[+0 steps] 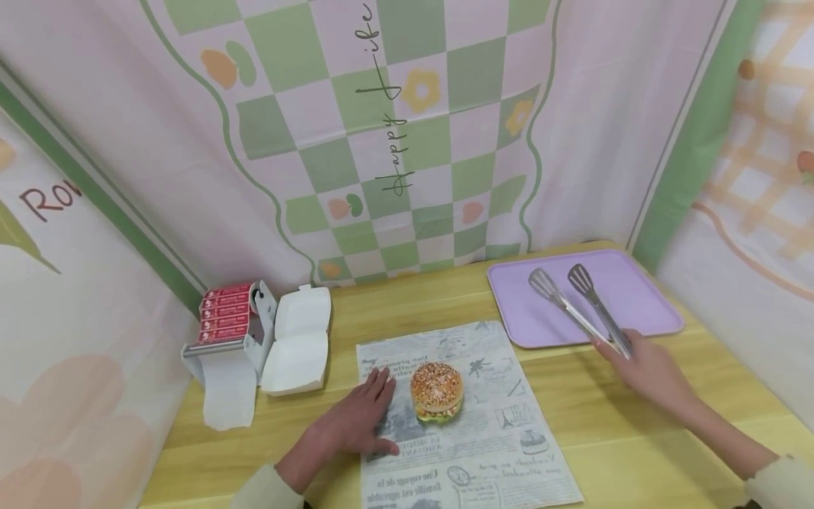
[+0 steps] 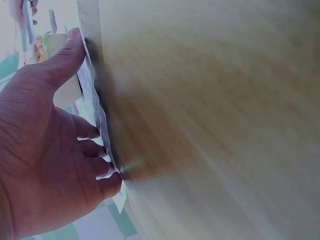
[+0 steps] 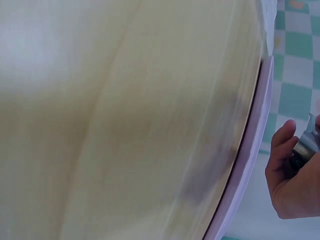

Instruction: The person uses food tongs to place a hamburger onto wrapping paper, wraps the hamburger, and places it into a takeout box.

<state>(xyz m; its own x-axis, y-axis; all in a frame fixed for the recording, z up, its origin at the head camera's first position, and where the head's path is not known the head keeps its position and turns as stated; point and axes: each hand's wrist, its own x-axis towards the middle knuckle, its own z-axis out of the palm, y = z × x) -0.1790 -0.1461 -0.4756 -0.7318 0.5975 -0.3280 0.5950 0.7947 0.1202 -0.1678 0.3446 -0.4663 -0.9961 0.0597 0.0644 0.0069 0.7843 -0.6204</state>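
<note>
A seeded burger [image 1: 437, 391] sits on a sheet of newsprint-patterned paper [image 1: 470, 452] on the wooden table. My left hand [image 1: 356, 417] rests on the left edge of that sheet, fingers spread, just beside the burger; the left wrist view shows its fingertips [image 2: 111, 184] at the paper's edge. My right hand [image 1: 655, 371] grips metal tongs [image 1: 594, 307] by the handle end, near the front edge of the purple tray [image 1: 649, 304]. The two slotted heads of the tongs stand apart over the tray. In the right wrist view the fingers [image 3: 282, 145] curl round the tongs.
At the back left stands a dispenser [image 1: 232, 325] of red boxes with a white sheet hanging from its front. Next to it lies an opened white clamshell box [image 1: 299, 339]. Printed curtains [image 1: 407, 141] close off the back and sides of the table.
</note>
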